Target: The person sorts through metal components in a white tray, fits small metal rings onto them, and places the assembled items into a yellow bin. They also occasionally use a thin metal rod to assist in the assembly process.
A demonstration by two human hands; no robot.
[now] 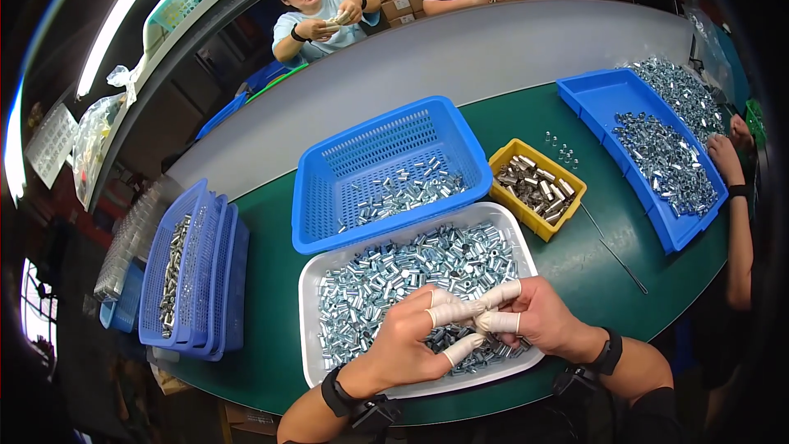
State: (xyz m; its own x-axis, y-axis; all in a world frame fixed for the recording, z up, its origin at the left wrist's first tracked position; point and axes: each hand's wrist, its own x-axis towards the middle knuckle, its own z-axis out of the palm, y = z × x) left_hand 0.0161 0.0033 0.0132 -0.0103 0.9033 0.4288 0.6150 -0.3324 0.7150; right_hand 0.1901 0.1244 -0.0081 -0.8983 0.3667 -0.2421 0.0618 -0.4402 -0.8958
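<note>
Above the white tray point(307, 329) of metal cylinders point(386, 279), the left hand point(411, 335) and right hand point(549, 321) met, wrapped fingers point(454, 313) bunched close; what they held, I couldn't tell.

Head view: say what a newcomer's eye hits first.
Likely the white tray heaped with metal cylinders, at lower centre. Above it, the left hand and right hand meet, wearing pale finger covers. A blue perforated basket stands beyond the tray, with a yellow bin to its right.

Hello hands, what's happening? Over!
Left hand, right hand: white-covered fingertips meeting. Anything held: can't tell. Small silver metal cylinders: heaped in white plastic tray below. In the way: hands hide some.
</note>
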